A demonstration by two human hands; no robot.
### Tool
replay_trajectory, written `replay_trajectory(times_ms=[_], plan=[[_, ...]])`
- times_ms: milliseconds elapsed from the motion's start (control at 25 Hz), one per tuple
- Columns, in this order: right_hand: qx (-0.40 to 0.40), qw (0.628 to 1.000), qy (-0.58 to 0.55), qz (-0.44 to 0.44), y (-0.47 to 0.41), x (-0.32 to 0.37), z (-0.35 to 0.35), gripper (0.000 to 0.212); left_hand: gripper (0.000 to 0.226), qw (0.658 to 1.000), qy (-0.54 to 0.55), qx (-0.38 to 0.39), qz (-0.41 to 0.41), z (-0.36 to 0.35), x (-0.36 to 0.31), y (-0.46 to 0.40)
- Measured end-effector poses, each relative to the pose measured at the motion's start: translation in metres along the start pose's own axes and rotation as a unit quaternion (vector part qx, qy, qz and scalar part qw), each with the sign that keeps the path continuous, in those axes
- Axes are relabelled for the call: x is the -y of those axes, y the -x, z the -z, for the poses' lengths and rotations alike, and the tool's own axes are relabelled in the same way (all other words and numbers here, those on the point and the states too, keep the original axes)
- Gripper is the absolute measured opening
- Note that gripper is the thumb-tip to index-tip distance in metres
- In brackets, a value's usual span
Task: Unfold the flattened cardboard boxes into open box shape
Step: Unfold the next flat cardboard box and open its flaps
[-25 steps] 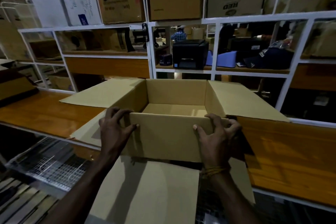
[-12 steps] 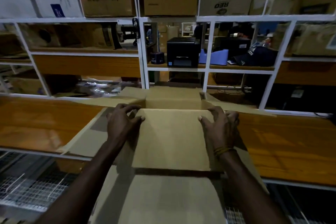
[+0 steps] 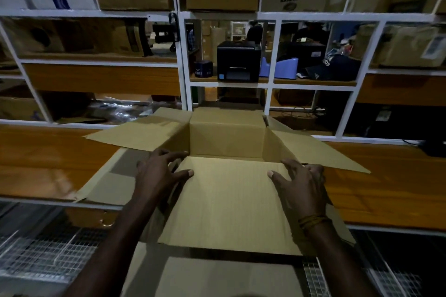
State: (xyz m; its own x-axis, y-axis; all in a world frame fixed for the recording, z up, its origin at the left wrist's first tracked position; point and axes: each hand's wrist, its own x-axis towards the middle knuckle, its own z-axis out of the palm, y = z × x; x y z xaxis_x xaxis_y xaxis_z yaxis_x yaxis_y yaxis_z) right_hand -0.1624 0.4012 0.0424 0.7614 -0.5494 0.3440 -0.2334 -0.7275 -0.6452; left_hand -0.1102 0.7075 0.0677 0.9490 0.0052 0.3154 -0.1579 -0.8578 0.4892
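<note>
Wooden bench (image 3: 48, 164) bears the cardboard box (image 3: 226, 200), both hands, left hand (image 3: 156, 173) and right hand (image 3: 301, 188), gripping its near wall's top corners

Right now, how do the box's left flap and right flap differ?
The left flap lies nearly level over the wooden bench; the right flap slopes down toward its outer corner. The left hand grips the box's near-left corner, the right hand the near-right. Both flaps are plain brown cardboard, folded outward.

shelf frame (image 3: 184, 60) blocks behind box (image 3: 226, 200).
</note>
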Motion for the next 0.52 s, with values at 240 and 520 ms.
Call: replay_trajectory(times_ms=[240,520], plan=[[0.026,0.997,-0.072,-0.005,-0.018,-0.003,-0.003,0.041,0.06,1.0,-0.013,0.018,-0.013,0.0,-0.018,-0.009],[-0.049,0.993,-0.1,0.035,0.001,-0.003,0.012,0.038,0.049,0.989,0.079,-0.117,-0.038,-0.004,-0.012,0.017]])
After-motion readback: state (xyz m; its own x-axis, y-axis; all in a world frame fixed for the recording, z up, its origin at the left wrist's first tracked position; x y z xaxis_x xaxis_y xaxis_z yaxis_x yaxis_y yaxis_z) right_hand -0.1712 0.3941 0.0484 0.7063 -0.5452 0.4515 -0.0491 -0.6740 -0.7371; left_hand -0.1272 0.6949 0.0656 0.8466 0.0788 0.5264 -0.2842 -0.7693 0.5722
